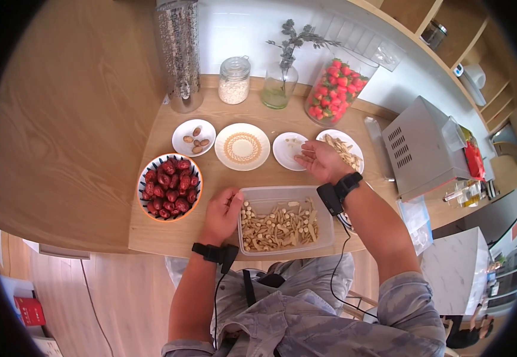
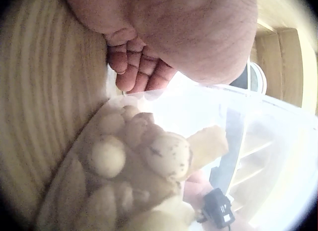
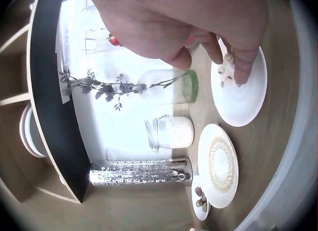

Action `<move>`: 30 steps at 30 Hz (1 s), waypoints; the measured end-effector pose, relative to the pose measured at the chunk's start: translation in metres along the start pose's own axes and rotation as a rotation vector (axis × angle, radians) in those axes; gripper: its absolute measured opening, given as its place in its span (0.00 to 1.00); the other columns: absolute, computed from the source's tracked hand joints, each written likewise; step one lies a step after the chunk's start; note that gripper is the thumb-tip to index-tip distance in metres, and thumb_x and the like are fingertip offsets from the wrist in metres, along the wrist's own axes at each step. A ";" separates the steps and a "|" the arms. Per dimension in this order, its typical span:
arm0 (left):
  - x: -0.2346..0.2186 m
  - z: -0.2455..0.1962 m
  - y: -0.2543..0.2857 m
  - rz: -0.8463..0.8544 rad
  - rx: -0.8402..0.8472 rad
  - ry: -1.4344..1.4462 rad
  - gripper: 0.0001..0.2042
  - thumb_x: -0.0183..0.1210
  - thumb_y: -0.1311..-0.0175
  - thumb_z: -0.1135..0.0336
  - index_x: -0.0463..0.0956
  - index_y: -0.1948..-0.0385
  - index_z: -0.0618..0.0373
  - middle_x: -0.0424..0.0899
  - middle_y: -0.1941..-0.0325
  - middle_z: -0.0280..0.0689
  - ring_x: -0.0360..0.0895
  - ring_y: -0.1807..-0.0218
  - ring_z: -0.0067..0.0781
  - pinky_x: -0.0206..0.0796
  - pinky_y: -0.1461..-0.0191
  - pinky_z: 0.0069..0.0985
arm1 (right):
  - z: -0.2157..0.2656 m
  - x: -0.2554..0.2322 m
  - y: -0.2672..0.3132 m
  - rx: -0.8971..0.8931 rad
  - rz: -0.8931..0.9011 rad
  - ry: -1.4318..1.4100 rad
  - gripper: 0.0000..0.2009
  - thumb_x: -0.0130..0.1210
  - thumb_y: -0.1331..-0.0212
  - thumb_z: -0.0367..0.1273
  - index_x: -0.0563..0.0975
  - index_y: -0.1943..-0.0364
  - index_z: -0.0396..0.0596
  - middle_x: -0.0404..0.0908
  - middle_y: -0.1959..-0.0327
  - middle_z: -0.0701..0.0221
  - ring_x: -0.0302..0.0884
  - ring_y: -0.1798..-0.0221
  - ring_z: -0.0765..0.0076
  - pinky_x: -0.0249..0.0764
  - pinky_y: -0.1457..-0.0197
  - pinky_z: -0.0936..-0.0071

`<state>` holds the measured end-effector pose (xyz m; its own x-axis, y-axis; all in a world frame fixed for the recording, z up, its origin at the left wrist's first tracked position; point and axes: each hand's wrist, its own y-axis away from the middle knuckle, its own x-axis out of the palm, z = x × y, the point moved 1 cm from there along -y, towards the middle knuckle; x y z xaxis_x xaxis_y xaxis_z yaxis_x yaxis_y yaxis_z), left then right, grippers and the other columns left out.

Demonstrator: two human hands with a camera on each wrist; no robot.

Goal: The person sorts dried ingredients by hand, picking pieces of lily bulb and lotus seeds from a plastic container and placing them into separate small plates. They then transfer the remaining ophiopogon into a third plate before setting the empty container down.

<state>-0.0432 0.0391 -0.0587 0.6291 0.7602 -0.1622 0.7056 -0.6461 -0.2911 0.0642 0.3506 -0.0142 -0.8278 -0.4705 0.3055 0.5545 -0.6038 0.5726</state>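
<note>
In the head view, a clear plastic container (image 1: pixel 327 229) stands at the table's near edge, with many pale beige dried pieces (image 1: pixel 279 226) inside, some round and some elongated. My left hand (image 1: pixel 221 215) grips its left rim; the left wrist view shows the fingers (image 2: pixel 144 74) bent along the wall. My right hand (image 1: pixel 323 160) is over a small white plate (image 1: pixel 283 159), its fingers loosely extended downward. A few small pale pieces (image 3: pixel 223 72) lie on that plate beside the fingertips (image 3: pixel 241 79). Right of it, a white plate (image 1: pixel 359 156) of pale dried slices is partly hidden by the hand.
A bowl of red dates (image 1: pixel 169 187) stands left, near a plate of brown nuts (image 1: pixel 194 138) and a patterned plate (image 1: pixel 242 147). Behind are a jar (image 1: pixel 234 83), a vase (image 1: pixel 279 89) and a glass container of strawberries (image 1: pixel 339 92). A grey appliance (image 1: pixel 422 149) stands right.
</note>
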 end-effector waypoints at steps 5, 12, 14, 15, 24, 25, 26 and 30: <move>0.000 -0.001 0.000 0.007 -0.006 0.009 0.11 0.59 0.24 0.64 0.80 0.62 0.66 0.80 0.73 0.35 0.74 0.71 0.22 0.69 0.65 0.26 | 0.001 0.010 0.011 -0.070 -0.001 0.073 0.09 0.56 0.28 0.29 0.75 0.50 0.39 0.73 0.48 0.65 0.76 0.47 0.63 0.82 0.42 0.67; -0.001 0.000 0.001 0.027 -0.036 0.013 0.12 0.59 0.23 0.63 0.80 0.61 0.66 0.80 0.72 0.34 0.74 0.70 0.21 0.70 0.64 0.25 | 0.013 0.044 0.001 -0.234 0.242 0.467 0.05 0.57 0.29 0.30 0.79 0.58 0.43 0.81 0.64 0.74 0.80 0.62 0.73 0.81 0.53 0.75; -0.001 -0.003 0.001 0.038 -0.064 0.020 0.12 0.59 0.23 0.63 0.80 0.61 0.66 0.80 0.72 0.35 0.75 0.70 0.22 0.70 0.64 0.24 | 0.016 0.051 -0.017 -0.302 0.272 0.643 0.06 0.58 0.31 0.30 0.80 0.58 0.43 0.82 0.64 0.74 0.80 0.63 0.74 0.80 0.55 0.76; -0.002 -0.002 0.000 0.045 -0.060 0.022 0.12 0.59 0.23 0.63 0.80 0.60 0.66 0.81 0.72 0.35 0.75 0.70 0.22 0.70 0.64 0.25 | 0.018 0.058 -0.024 -0.321 0.259 0.744 0.07 0.58 0.31 0.31 0.80 0.56 0.42 0.82 0.63 0.73 0.81 0.61 0.75 0.80 0.55 0.76; -0.003 0.001 0.000 0.089 -0.168 0.071 0.12 0.60 0.25 0.62 0.80 0.59 0.65 0.82 0.70 0.38 0.78 0.67 0.25 0.72 0.63 0.26 | -0.002 0.085 -0.100 -0.744 0.258 1.617 0.10 0.57 0.44 0.33 0.85 0.73 0.42 0.85 0.69 0.56 0.82 0.64 0.49 0.79 0.57 0.57; -0.003 0.000 -0.001 0.089 -0.151 0.058 0.12 0.60 0.25 0.62 0.80 0.60 0.65 0.82 0.69 0.39 0.79 0.67 0.26 0.72 0.63 0.26 | -0.001 0.088 -0.098 -0.780 0.259 1.674 0.11 0.56 0.45 0.33 0.86 0.74 0.42 0.85 0.69 0.53 0.83 0.62 0.43 0.79 0.56 0.53; -0.004 0.000 -0.002 0.089 -0.135 0.046 0.12 0.61 0.25 0.63 0.80 0.60 0.65 0.82 0.69 0.40 0.79 0.67 0.28 0.72 0.63 0.27 | -0.001 0.091 -0.097 -0.816 0.258 1.731 0.11 0.56 0.46 0.34 0.86 0.75 0.42 0.85 0.68 0.49 0.83 0.61 0.37 0.79 0.54 0.49; -0.006 -0.001 -0.005 0.096 -0.082 0.000 0.11 0.61 0.27 0.64 0.79 0.61 0.65 0.81 0.67 0.42 0.79 0.68 0.33 0.72 0.63 0.30 | 0.004 0.094 -0.092 -0.644 0.378 1.803 0.12 0.55 0.44 0.34 0.87 0.73 0.43 0.86 0.67 0.50 0.83 0.61 0.38 0.79 0.53 0.48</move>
<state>-0.0501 0.0380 -0.0555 0.6953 0.6942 -0.1861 0.6662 -0.7196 -0.1957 -0.0649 0.3648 -0.0356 0.1318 -0.3596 -0.9237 0.9434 -0.2406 0.2283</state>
